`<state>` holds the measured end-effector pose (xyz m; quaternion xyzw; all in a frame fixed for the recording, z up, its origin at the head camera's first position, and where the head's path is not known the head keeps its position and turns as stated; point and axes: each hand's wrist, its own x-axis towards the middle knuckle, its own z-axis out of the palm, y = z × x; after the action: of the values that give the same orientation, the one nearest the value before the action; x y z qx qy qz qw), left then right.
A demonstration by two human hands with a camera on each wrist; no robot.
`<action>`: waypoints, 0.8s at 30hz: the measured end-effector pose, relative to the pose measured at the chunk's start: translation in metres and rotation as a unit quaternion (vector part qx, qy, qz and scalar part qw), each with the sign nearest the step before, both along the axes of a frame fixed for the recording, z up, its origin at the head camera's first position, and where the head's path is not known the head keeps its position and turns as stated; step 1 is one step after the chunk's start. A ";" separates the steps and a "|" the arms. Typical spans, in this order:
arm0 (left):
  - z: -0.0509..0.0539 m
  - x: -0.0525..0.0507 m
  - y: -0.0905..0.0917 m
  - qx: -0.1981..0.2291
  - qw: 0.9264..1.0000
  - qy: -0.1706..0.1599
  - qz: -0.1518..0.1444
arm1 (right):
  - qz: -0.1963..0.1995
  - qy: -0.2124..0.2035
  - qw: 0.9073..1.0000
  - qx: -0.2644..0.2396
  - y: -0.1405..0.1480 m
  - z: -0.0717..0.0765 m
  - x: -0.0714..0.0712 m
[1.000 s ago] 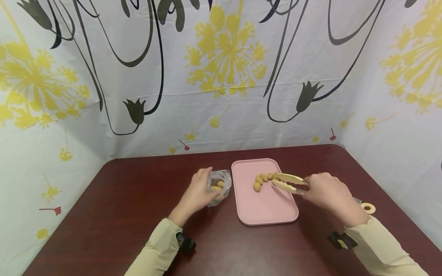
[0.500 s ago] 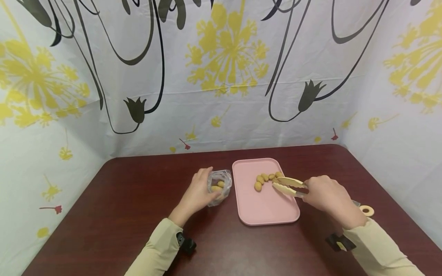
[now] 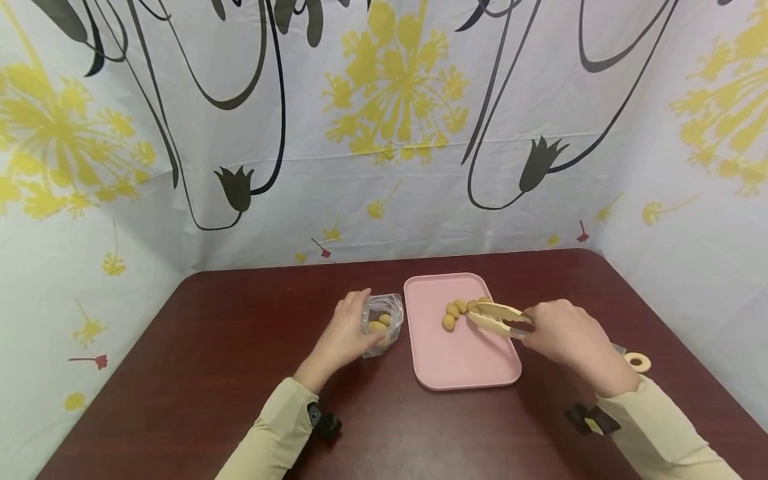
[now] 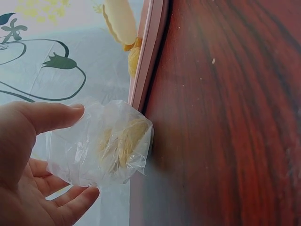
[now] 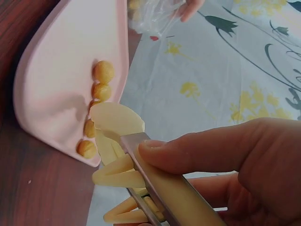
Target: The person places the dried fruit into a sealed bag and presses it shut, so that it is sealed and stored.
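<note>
My left hand (image 3: 345,337) holds a clear plastic bag (image 3: 395,310) upright on the table, thumb on one side and fingers on the other. Inside its open mouth are several small yellow-brown oval pieces (image 3: 377,327), resembling baby potatoes. My right hand (image 3: 567,340) grips a pair of cream-tipped tongs (image 5: 171,188), their arms spread apart. The tong tips are over the pink tray (image 3: 459,367), at the curved row of similar oval pieces (image 3: 449,322). The tongs partly cover the row, and whether they pinch a piece I cannot tell.
Beyond the right wrist, the ring-shaped end (image 3: 638,362) of the tongs sticks out. The dark red-brown table (image 3: 198,373) reaches back to a patterned cloth wall (image 3: 384,220), with more cloth at both sides.
Over the last half second the tong tips shift slightly left and away from me, along the row, after a small move toward me. My left hand and the bag stay in place.
</note>
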<state>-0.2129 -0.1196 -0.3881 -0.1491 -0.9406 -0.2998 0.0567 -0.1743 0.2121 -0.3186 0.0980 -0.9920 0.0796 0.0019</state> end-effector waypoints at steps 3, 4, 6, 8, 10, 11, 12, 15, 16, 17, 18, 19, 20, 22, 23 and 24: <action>0.000 0.000 -0.001 0.001 1.000 -0.001 -0.001 | 0.010 0.007 1.000 -0.002 -0.005 0.003 -0.002; -0.001 0.000 -0.001 0.001 1.000 -0.002 -0.001 | 0.013 0.007 1.000 -0.005 -0.007 0.005 -0.002; -0.001 0.000 -0.001 0.000 1.000 -0.002 -0.003 | 0.018 0.005 1.000 -0.006 -0.011 0.008 -0.003; -0.002 0.000 -0.001 -0.004 1.000 -0.002 -0.003 | 0.019 0.002 1.000 -0.005 -0.017 0.010 -0.003; -0.002 0.000 -0.001 -0.007 1.000 -0.008 0.000 | 0.021 -0.002 1.000 -0.008 -0.024 0.013 -0.004; -0.002 0.000 0.000 -0.008 1.000 -0.011 0.002 | 0.022 -0.004 1.000 -0.007 -0.028 0.015 -0.004; -0.003 0.000 0.000 -0.009 1.000 -0.015 0.004 | 0.022 -0.004 1.000 -0.008 -0.032 0.016 -0.005; -0.003 -0.001 0.001 -0.006 1.000 -0.026 0.011 | 0.027 -0.007 1.000 -0.013 -0.043 0.019 -0.007; -0.004 -0.001 0.001 -0.005 1.000 -0.028 0.011 | 0.030 -0.008 0.999 -0.014 -0.046 0.019 -0.007; -0.004 -0.002 0.002 -0.004 1.000 -0.029 0.011 | 0.033 -0.006 0.999 -0.013 -0.050 0.020 -0.008; -0.004 -0.002 0.002 -0.003 1.000 -0.028 0.010 | 0.038 -0.004 0.999 -0.012 -0.053 0.020 -0.008; -0.004 -0.002 0.002 -0.003 1.000 -0.028 0.010 | 0.043 -0.002 0.999 -0.010 -0.056 0.020 -0.008; -0.005 -0.002 0.002 -0.002 1.000 -0.027 0.009 | 0.048 0.001 0.999 -0.009 -0.059 0.020 -0.008; -0.005 -0.002 0.002 0.000 1.000 -0.027 0.009 | 0.055 0.006 0.998 -0.012 -0.066 0.021 -0.009; -0.004 -0.002 0.003 0.001 1.000 -0.028 0.010 | 0.057 0.010 0.998 -0.015 -0.069 0.021 -0.009; -0.004 -0.002 0.003 0.002 1.000 -0.029 0.011 | 0.059 0.013 0.998 -0.020 -0.072 0.021 -0.009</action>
<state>-0.2146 -0.1169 -0.3924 -0.1296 -0.9429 -0.3051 0.0329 -0.1831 0.1398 -0.2972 0.1569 -0.9827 0.0979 0.0116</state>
